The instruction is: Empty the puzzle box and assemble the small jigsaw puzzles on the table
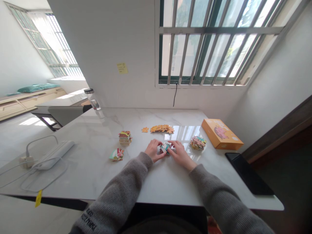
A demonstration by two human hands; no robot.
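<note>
Teal-and-white puzzle pieces (pixel 165 148) sit directly between the left hand (pixel 153 150) and right hand (pixel 180 155), both gripping their sides, neither clearly nearer, long axis indistinct

Premises appear to be a home. Evidence noted: a barred window (pixel 181 48) over a white marbled table (pixel 170 191); at far left, a light curtain (pixel 45 27) and a pale bench (pixel 31 100) with drawers, bearing a teal cushion (pixel 36 87); a handwritten note (pixel 122 68) on the wall (pixel 117 39).
</note>
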